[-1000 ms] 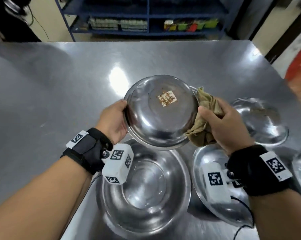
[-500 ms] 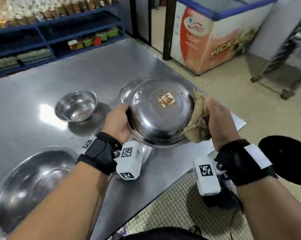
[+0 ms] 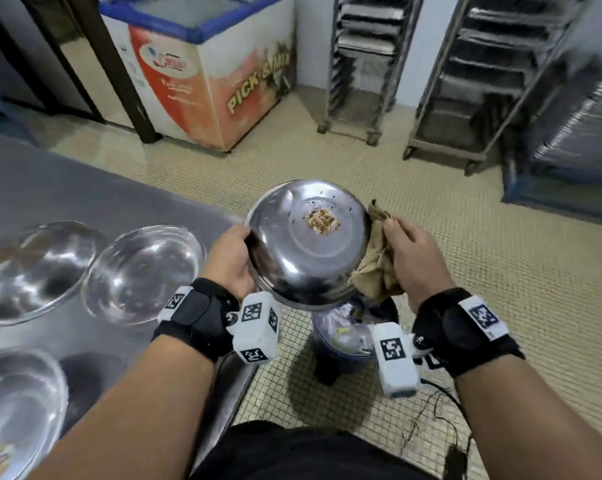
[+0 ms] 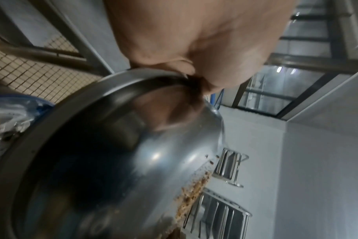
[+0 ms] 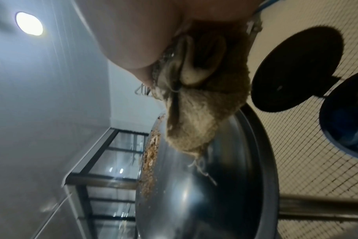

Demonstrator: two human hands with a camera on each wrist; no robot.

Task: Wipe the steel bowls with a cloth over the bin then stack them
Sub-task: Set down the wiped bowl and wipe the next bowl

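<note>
Steel table (image 3: 126, 209) carries three steel bowls: two side by side (image 3: 32, 271) (image 3: 143, 275), third at near edge (image 3: 15, 410). Tiled floor (image 3: 500, 271) carries the bin (image 3: 344, 337).

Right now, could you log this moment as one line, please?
left hand: holds steel bowl | right hand: cloth | over bin

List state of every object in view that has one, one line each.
Held bowl: upside down, tilted, crumbs on base, above the bin.
Left hand: grips the bowl's rim.
Right hand: holds the cloth.
Cloth: bunched against the bowl's side.
Bin: open, rubbish inside.
Table bowls: upright, unstacked.
</note>
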